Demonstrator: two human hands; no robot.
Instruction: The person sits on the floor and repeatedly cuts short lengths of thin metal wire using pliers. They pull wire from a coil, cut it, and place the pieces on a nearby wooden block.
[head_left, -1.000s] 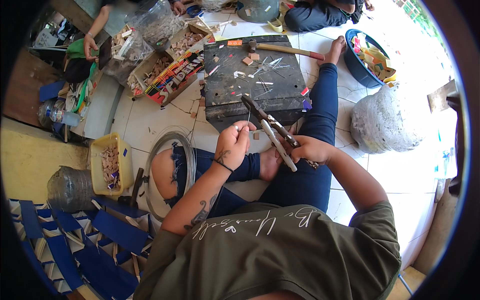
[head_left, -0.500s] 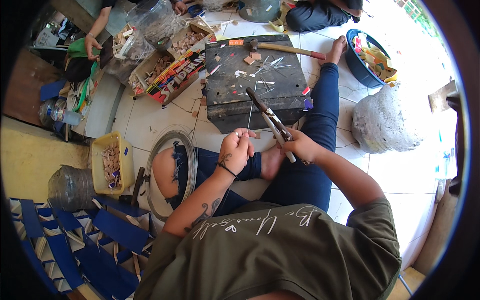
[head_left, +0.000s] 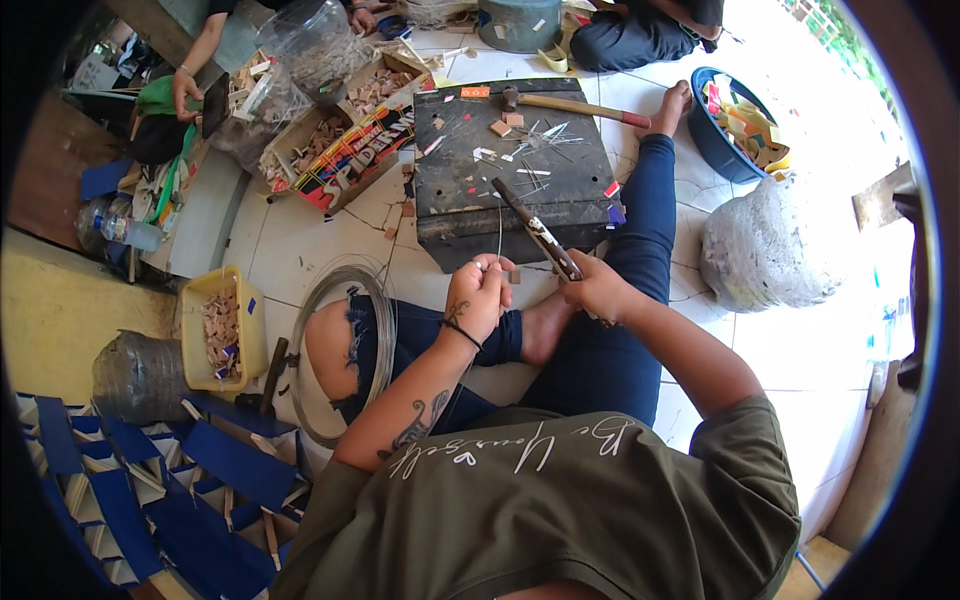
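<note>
Left hand: the left hand [head_left: 478, 290] is pinched on a thin wire [head_left: 500, 235], which rises from the fingers toward the black surface [head_left: 455, 190].
Right hand: the right hand [head_left: 598, 288] grips the long-handled pliers [head_left: 537, 230], wrapped around the handles.
Pliers: 1.0 s ago the 2 handles stood well spread; 0.5 s ago the gap was narrower; now they lie almost in line.
Pliers' jaws: just beside the wire's upper part; I cannot tell whether they touch it.
Wire: less length shows above the left hand than 0.5 s ago, when it ran up past the jaws.
Wire coil: the coil [head_left: 387, 340] loops around the left knee, as it did 1.0 s ago.
Black surface: loose wire pieces [head_left: 548, 140] lie scattered near 2 brown tiles [head_left: 500, 128]; the hammer [head_left: 575, 104] lies along the far edge, unmoved.
Yellow bin: the bin [head_left: 255, 340] holds small brown pieces, left of the coil.
Blue basin: the basin [head_left: 715, 155] holds coloured scraps, beside the right foot.
</note>
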